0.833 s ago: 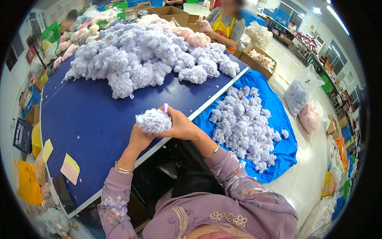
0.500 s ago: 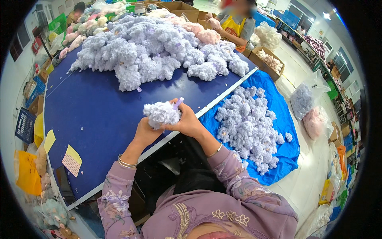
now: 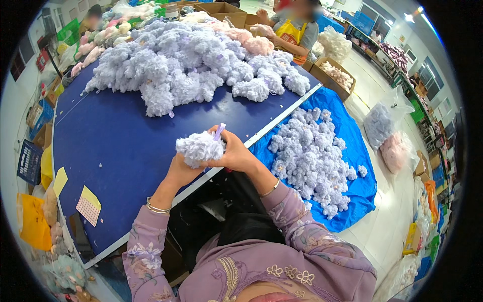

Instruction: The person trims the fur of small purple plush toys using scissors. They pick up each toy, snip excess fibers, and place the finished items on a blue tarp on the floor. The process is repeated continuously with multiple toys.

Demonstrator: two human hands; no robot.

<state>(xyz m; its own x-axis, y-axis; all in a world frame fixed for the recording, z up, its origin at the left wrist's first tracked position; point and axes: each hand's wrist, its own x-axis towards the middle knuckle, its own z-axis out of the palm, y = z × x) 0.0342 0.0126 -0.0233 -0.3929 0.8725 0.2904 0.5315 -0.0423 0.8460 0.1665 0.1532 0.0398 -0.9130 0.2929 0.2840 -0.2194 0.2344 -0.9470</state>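
Between my two hands, above the near edge of the dark blue table [image 3: 121, 151], is a fluffy pale lavender plush piece [image 3: 199, 149] with a small purple ribbon loop [image 3: 219, 132] sticking up. My left hand [image 3: 182, 170] grips it from below and the left, fingers mostly hidden behind the fur. On its right side my right hand [image 3: 234, 151] is closed round it, the fingers near the ribbon and the thumb along the underside. A big heap of similar lavender plush pieces [image 3: 166, 65] covers the far part of the table.
Right of the table, a blue plastic sheet [image 3: 359, 201] on the floor bears many small lavender plush pieces [image 3: 312, 156]. A sticker sheet [image 3: 89, 205] lies at the table's left. Across the table stands a person in a yellow apron [image 3: 291, 33], beside a cardboard box [image 3: 329, 76].
The view has shifted slightly. The plush piece is turned a little in my hands, which keep hold of it in nearly the same place.
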